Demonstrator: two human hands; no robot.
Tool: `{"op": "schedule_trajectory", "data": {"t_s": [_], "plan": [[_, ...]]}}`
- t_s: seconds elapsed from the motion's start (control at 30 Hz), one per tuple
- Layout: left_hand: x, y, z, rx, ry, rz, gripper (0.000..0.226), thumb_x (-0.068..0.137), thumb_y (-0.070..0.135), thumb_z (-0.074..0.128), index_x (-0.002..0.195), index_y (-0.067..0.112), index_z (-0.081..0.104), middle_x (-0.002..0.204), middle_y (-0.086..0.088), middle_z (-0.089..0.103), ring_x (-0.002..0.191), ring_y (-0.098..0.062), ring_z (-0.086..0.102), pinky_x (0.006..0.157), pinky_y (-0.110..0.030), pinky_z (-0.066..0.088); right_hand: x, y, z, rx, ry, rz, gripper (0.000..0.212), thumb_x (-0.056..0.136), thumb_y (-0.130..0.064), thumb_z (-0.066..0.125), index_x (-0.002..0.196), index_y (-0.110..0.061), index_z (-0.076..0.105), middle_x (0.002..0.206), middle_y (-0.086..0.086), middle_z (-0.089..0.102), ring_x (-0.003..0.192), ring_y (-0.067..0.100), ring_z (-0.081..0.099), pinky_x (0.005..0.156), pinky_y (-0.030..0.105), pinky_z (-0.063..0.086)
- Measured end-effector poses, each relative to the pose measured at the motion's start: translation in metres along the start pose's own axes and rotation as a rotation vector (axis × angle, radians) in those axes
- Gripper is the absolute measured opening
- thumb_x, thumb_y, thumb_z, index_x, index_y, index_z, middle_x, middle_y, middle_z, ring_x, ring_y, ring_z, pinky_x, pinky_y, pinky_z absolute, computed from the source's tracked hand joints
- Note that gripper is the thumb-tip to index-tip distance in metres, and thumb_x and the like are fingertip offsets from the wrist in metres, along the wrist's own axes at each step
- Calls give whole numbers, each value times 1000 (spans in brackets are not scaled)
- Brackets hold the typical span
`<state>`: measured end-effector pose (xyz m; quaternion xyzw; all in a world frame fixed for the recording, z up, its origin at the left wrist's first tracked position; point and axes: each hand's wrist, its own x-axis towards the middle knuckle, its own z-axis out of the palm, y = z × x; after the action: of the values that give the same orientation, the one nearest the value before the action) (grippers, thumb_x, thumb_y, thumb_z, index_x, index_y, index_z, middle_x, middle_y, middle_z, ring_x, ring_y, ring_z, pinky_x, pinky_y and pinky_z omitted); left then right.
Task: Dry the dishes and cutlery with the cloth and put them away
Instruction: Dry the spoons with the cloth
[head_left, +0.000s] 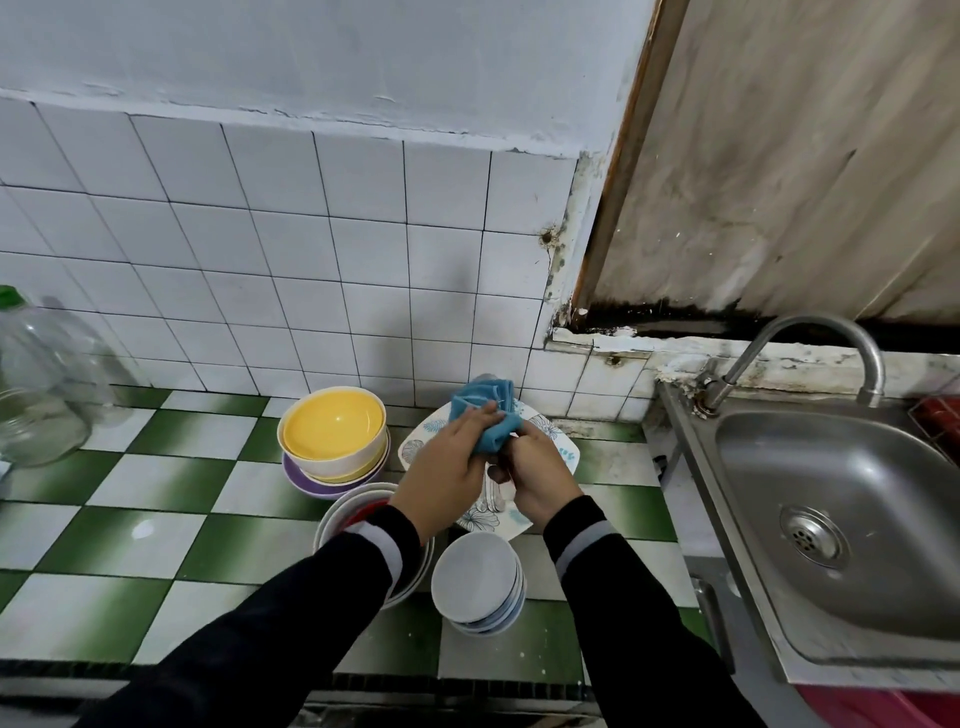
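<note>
– Two hands share one job: your left hand (447, 467) and right hand (540, 478) are both curled round the blue cloth (485, 415), held over the floral plate (550, 431) at the far middle of the counter. What the cloth wraps is mostly hidden. A grey rounded tip shows at its far edge, possibly a spoon.
– What can go wrong?
– A thin, wet piece may slip out of the cloth and strike the plate below, so keep your grip on it. Your left sleeve hangs over the nested bowls (332, 519), and a dropped elbow could shift them. The stack of white bowls (475, 582) stands toward the counter's near edge, where a knock could send it off.
– Any markings to check?
– None. No brand, label or writing can be read anywhere in view.
</note>
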<state>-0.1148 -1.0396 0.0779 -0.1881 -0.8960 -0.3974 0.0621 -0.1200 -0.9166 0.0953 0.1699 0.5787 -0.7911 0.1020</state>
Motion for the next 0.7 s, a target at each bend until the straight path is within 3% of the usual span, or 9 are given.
{"op": "schedule_trajectory", "data": {"t_s": [0.1,0.27,0.37,0.5,0.6,0.7], "plan": [[-2,2,2,-11,32,29,51,88,-2,53,137,13,53,145,-5,51,132,-26,49,111,-33,37,1,2,-2,135,-50,32,40,89,19,37,99,-9,65,73,10,56,52,12,45,42,20,33],[1,-1,-3,10,38,50,49,91,-1,54,138,15,52,147,0,49,134,-22,47,112,-27,34,2,2,-1,203,-77,12,32,91,17,44,97,-4,67,79,10,67,66,18,58,56,24,43],[-2,-2,-5,-10,37,42,49,92,2,54,138,16,52,146,-3,50,128,-24,52,109,-32,40,2,0,2,239,-98,5,30,90,19,42,94,3,66,76,13,68,61,22,60,48,26,48],[-9,-6,-6,-30,12,29,50,89,14,47,139,17,51,142,-4,55,121,-26,58,104,-37,47,3,1,3,265,-104,16,32,88,20,41,107,9,63,84,16,68,68,22,64,56,28,52],[-12,-13,-8,-8,-31,71,52,89,16,46,141,19,50,141,-3,55,119,-26,59,102,-40,48,6,-1,-1,300,-84,69,25,87,12,42,98,8,64,84,17,65,68,26,61,59,32,53],[-14,-21,-11,24,-54,156,51,89,11,47,140,15,50,148,1,48,133,-22,48,111,-35,41,12,-4,-5,374,-28,141,24,89,1,40,87,3,64,82,16,63,72,25,59,59,30,57]]}}
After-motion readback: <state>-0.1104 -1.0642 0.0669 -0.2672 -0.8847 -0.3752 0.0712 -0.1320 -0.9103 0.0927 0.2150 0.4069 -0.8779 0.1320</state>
